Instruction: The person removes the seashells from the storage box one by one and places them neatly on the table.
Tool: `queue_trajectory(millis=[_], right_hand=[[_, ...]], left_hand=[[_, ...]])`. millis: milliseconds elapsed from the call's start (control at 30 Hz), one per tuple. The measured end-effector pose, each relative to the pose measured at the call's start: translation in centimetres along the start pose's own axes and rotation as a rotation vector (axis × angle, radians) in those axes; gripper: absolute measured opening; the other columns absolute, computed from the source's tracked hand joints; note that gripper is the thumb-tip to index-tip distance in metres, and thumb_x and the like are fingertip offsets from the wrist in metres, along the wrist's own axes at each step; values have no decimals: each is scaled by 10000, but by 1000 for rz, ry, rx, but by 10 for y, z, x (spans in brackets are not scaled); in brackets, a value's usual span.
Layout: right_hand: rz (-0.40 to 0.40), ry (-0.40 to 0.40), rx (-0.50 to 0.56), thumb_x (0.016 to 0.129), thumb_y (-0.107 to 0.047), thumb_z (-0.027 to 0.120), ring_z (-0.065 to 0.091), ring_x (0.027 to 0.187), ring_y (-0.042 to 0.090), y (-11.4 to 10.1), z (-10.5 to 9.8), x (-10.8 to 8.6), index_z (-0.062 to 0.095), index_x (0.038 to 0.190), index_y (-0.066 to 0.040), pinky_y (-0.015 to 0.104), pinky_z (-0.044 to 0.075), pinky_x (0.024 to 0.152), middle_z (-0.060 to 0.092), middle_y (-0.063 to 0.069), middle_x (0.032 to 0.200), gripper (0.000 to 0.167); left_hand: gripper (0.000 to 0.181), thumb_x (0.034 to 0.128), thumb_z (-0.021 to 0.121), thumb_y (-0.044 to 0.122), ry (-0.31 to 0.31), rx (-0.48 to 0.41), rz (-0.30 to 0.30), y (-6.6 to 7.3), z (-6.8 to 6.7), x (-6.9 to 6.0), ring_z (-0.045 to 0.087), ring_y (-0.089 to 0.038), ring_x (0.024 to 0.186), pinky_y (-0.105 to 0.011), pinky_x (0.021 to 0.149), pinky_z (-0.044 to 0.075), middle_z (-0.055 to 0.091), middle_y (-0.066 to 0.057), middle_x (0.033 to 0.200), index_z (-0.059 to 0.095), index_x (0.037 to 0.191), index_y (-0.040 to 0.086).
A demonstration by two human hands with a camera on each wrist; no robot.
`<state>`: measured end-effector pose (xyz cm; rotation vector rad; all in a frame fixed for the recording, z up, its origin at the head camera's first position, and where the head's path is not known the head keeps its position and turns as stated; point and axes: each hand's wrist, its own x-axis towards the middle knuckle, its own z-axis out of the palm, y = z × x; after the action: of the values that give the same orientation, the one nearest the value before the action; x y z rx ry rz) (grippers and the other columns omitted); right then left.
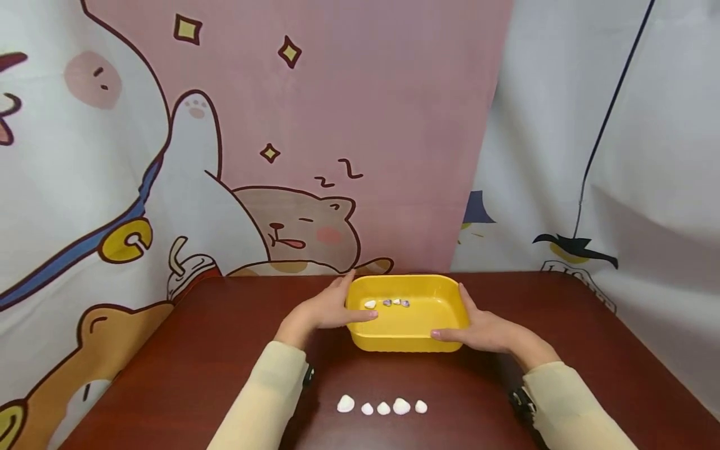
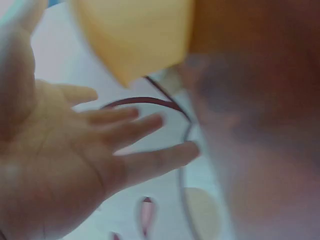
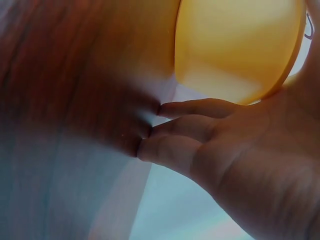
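A yellow plastic basin [image 1: 407,344] stands toward the back of the dark red table, between my two hands. My left hand [image 1: 327,307] is at its left side, thumb over the rim. In the left wrist view, its fingers are spread and straight, apart from the basin wall. At the right side is my right hand [image 1: 485,328], thumb over the near right rim. The right wrist view shows its fingers [image 3: 175,150] extended along the outside, tips at the table. Inside the basin lie a white shell [image 1: 370,304] and several small purple-and-white pieces [image 1: 397,302].
Several white shells [image 1: 384,408] lie in a row on the table [image 1: 225,375], nearer than the basin. A cloth backdrop [image 1: 416,125] with cartoon animals hangs right behind the table's far edge, and white cloth [image 1: 647,156] hangs on the right.
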<state>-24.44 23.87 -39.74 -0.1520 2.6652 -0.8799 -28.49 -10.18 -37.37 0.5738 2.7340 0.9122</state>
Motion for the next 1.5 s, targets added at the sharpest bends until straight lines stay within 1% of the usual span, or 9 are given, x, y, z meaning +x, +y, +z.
queue_trajectory(millis=[67,200,300,433,633,733,967,1133,1500], right_hand=[[-1,2,6,842,-746,736,585,1197,380,2,1,-1,-167,1670,-30,683,436,1105,572,280,1404,1419],[-11,9,5,849,-745,728,588,1209,389,5,0,-2,-163,1668,-20,680,438,1108,546,312,1444,1411],[-15,11,18,851,-744,728,586,1222,388,6,0,-1,-163,1670,-25,679,436,1113,534,315,1464,1408],[-20,18,39,852,-737,736,579,1237,383,5,3,0,-172,1671,-34,683,424,1123,535,311,1471,1410],[-50,13,61,858,-725,741,579,1216,347,2,7,2,-183,1671,-46,642,440,1114,554,278,1452,1406],[-55,16,72,861,-722,739,584,1175,307,2,6,3,-179,1675,-56,613,456,1096,597,208,1378,1396],[-40,0,96,869,-710,738,586,1145,270,6,5,1,-191,1675,-66,601,459,1096,632,135,1282,1388],[-42,0,99,864,-716,739,581,1198,311,6,5,-1,-187,1675,-65,647,439,1132,581,207,1407,1392],[-35,-5,95,869,-717,736,539,1344,422,4,5,-2,-212,1665,-50,684,390,1167,398,365,1601,1406]], left_hand=[[1029,937,742,586,54,87,4,14,-2,4,344,-380,1595,-595,1268,336,296,-167,1744,216,1711,157],[664,1059,643,418,99,160,39,43,4,20,507,-370,1486,-550,1213,428,538,-180,1593,457,1605,90],[498,1113,551,344,43,189,-32,56,16,34,632,-292,1284,-460,1115,507,666,-143,1416,561,1511,45],[365,1120,506,274,-90,219,-137,60,28,45,581,-221,1020,-362,947,473,650,-99,1157,650,1332,14],[215,1047,496,80,-143,221,-105,62,36,52,508,-203,844,-313,790,417,577,-92,972,668,1143,-6],[265,1066,500,107,-198,209,-62,70,38,56,504,-190,840,-305,791,455,591,-92,1004,675,1228,-8],[459,1078,512,142,-418,148,-19,87,40,70,623,-241,1258,-467,1062,567,584,-84,1557,573,1530,91],[486,1049,617,85,-365,27,31,75,34,84,645,-261,1270,-470,1053,574,639,-149,1480,573,1533,108],[379,906,842,86,-176,-128,4,34,50,103,634,-157,753,-271,719,554,735,-25,985,770,1277,93]])
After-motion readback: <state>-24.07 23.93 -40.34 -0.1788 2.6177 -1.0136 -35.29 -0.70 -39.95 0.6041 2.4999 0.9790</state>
